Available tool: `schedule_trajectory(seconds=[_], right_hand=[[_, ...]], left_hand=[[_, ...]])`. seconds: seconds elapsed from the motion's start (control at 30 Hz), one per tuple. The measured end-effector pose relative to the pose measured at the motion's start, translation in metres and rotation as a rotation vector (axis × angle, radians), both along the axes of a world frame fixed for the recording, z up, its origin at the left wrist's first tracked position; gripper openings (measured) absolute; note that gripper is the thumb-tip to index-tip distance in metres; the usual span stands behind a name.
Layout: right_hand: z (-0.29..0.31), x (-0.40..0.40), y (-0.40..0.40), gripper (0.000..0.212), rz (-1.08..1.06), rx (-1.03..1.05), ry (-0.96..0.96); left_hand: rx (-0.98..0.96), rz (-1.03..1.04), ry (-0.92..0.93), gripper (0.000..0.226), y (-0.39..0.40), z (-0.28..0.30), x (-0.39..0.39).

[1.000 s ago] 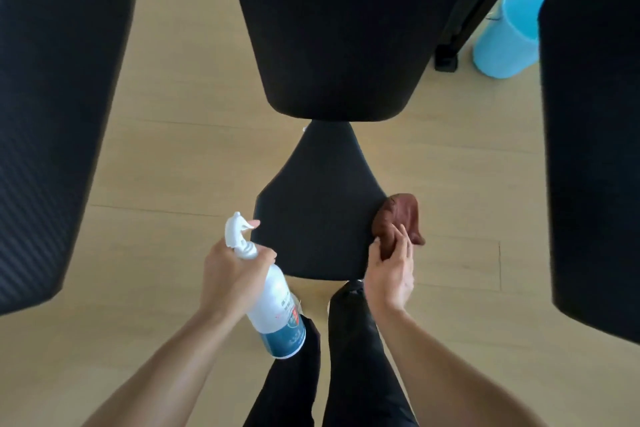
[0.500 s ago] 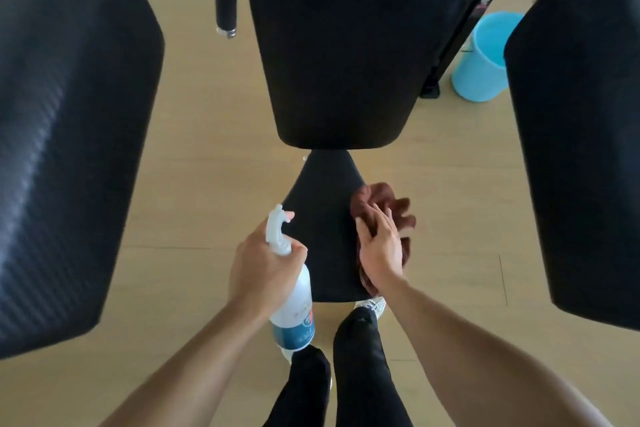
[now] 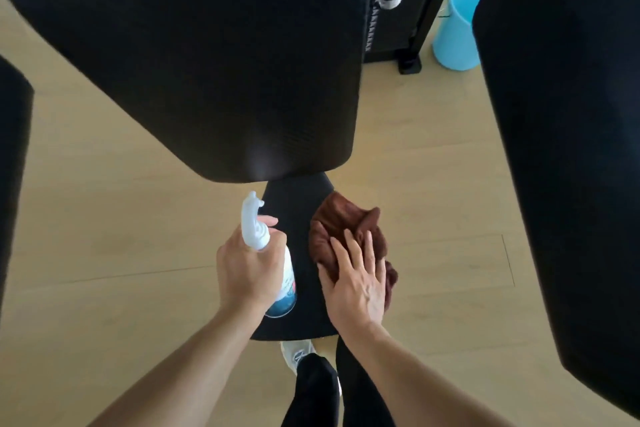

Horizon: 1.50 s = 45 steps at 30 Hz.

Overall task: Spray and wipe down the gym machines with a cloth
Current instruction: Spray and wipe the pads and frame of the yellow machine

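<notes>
A black padded seat [image 3: 301,204] of a gym machine sits below me, under a large black back pad [image 3: 214,55]. My left hand [image 3: 247,270] grips a white spray bottle [image 3: 258,229] with a blue base, its nozzle aimed toward the back pad, where a faint pale mist patch shows. My right hand [image 3: 356,279] lies flat with straight fingers on a crumpled brown cloth [image 3: 341,222], which rests on the right edge of the seat.
Big black pads hang at the far left [image 3: 12,166] and far right [image 3: 568,149]. A light blue bucket [image 3: 457,21] stands on the wood floor at the back right beside a black frame post [image 3: 431,3]. My dark-trousered legs and a white shoe [image 3: 298,354] are below the seat.
The view has moved closer to the back pad. Both hands shifted forward along the seat, the right hand now spread flatter over the cloth, and a mist patch has appeared on the back pad.
</notes>
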State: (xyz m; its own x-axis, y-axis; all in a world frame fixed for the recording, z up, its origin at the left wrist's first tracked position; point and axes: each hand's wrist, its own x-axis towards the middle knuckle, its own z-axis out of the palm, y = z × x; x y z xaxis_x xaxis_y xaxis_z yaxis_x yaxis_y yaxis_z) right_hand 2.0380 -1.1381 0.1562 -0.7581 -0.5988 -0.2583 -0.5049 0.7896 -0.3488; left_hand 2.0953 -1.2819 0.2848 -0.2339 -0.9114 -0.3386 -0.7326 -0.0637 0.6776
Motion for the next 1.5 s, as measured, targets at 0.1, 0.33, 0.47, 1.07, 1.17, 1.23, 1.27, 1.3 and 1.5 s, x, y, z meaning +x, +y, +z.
schedule_trajectory(seconds=[0.1, 0.33, 0.47, 1.07, 1.17, 1.23, 1.27, 1.3, 1.5], right_hand=[[-0.005, -0.04, -0.057, 0.057, -0.05, -0.015, -0.085], [0.002, -0.131, -0.157, 0.044, -0.27, 0.01, -0.554], [0.006, -0.118, -0.083, 0.036, -0.284, -0.02, -0.528], [-0.003, -0.034, -0.115, 0.044, 0.611, -0.08, -0.009], [0.001, -0.029, -0.174, 0.041, 0.268, 0.018, -0.129], [0.003, 0.001, -0.184, 0.032, 0.404, 0.012, -0.164], [0.003, 0.021, -0.175, 0.027, 0.541, -0.006, -0.188], [0.001, 0.039, -0.159, 0.024, 0.661, -0.058, -0.211], [0.012, 0.044, -0.022, 0.055, 0.724, -0.135, -0.123]], left_hand=[[-0.015, 0.061, -0.056, 0.008, -0.002, -0.006, -0.013], [-0.037, 0.017, -0.084, 0.034, 0.008, -0.009, -0.039], [-0.027, 0.023, -0.097, 0.04, 0.005, -0.005, -0.045], [0.04, 0.388, 0.018, 0.028, 0.047, 0.019, 0.14], [-0.006, 0.353, -0.03, 0.027, 0.052, 0.008, 0.176], [-0.009, 0.387, -0.018, 0.026, 0.052, -0.001, 0.189], [-0.004, 0.406, -0.011, 0.026, 0.055, -0.003, 0.192], [0.0, 0.435, -0.006, 0.027, 0.058, -0.003, 0.194], [0.056, 0.429, 0.152, 0.029, 0.066, 0.033, 0.18]])
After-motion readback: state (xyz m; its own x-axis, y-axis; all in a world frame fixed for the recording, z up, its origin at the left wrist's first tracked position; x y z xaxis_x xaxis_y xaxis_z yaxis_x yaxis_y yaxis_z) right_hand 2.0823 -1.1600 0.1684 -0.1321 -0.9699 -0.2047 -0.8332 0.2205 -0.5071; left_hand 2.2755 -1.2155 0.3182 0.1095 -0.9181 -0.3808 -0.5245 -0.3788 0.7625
